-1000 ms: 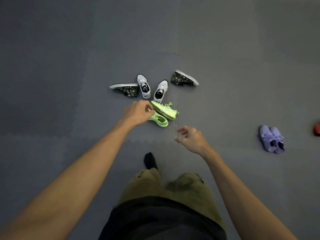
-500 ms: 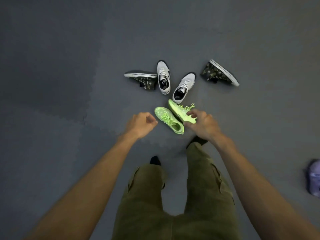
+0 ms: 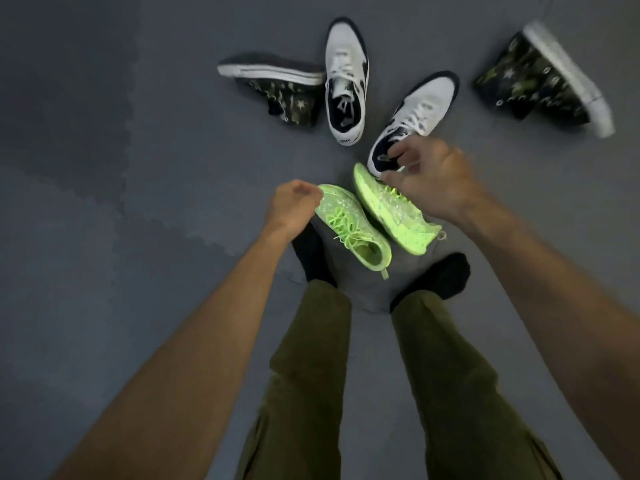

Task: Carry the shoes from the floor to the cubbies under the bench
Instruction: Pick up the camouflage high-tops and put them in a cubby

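Both hands had dropped closer to the green pair since half a second earlier, camera leaning lower too. Left hand [image 3: 292,206] was curled shut at the toe of the left green shoe [image 3: 353,230], apparently pinching it. Right hand [image 3: 429,181] lay over the right green shoe [image 3: 398,213], fingers part-spread, thumb near its laces; a firm grip could not be confirmed. Whether either shoe had left the grey floor [image 3: 138,168] was unclear. White sneakers [image 3: 346,84] and camo high-tops [image 3: 540,81] sat just beyond, untouched. No bench or cubbies in view. Judged: pickup of the first pair under way, carry not begun.
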`<control>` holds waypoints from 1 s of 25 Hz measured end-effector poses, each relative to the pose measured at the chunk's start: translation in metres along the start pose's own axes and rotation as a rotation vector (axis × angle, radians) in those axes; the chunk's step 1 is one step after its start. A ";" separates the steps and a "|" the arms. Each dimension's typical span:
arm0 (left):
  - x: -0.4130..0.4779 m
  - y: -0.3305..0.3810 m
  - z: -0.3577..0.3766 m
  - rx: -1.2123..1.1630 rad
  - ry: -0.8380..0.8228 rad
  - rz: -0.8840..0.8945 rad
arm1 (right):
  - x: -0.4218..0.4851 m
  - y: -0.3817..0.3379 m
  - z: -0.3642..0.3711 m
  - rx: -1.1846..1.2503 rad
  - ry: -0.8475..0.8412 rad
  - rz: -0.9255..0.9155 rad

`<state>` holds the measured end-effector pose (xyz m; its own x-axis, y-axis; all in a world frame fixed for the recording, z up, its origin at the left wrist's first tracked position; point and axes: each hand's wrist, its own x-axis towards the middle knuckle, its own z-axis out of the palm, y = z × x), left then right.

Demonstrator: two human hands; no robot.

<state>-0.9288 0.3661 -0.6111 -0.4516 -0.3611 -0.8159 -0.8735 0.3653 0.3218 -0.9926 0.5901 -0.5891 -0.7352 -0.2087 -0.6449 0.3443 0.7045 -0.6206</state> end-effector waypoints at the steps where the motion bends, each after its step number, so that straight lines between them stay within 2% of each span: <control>1: 0.032 -0.010 0.011 -0.013 0.008 -0.013 | 0.019 0.012 0.019 -0.004 -0.024 0.009; 4: 0.116 -0.037 0.037 -0.066 0.022 -0.058 | 0.073 0.034 0.073 -0.015 -0.065 -0.012; 8: 0.206 -0.053 0.050 -0.169 0.059 -0.101 | 0.136 0.041 0.125 -0.030 -0.024 -0.061; 11: 0.258 -0.045 0.045 -0.373 0.096 -0.155 | 0.172 0.043 0.152 0.027 -0.018 -0.057; 13: 0.285 -0.033 0.042 -0.506 0.108 -0.177 | 0.186 0.045 0.164 0.077 0.001 -0.049; 16: 0.306 -0.014 0.042 -0.661 0.039 -0.198 | 0.194 0.048 0.169 0.130 0.038 -0.017; 19: 0.311 0.000 0.041 -0.803 0.076 -0.214 | 0.196 0.044 0.162 0.176 0.058 0.018; 21: 0.305 0.007 0.038 -0.834 0.163 -0.156 | 0.198 0.038 0.155 0.194 0.072 0.031; 22: 0.299 0.009 0.033 -0.793 0.260 -0.075 | 0.198 0.034 0.151 0.198 0.078 0.034; 24: 0.287 0.019 0.019 -0.603 0.496 0.154 | 0.196 0.024 0.140 0.214 0.092 0.039; 25: 0.278 0.027 0.008 -0.491 0.562 0.270 | 0.194 0.018 0.134 0.229 0.093 0.046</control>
<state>-1.0764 0.2824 -0.8329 -0.5688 -0.7411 -0.3567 -0.6418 0.1287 0.7560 -1.0509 0.4712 -0.7846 -0.7626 -0.1095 -0.6375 0.4940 0.5377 -0.6833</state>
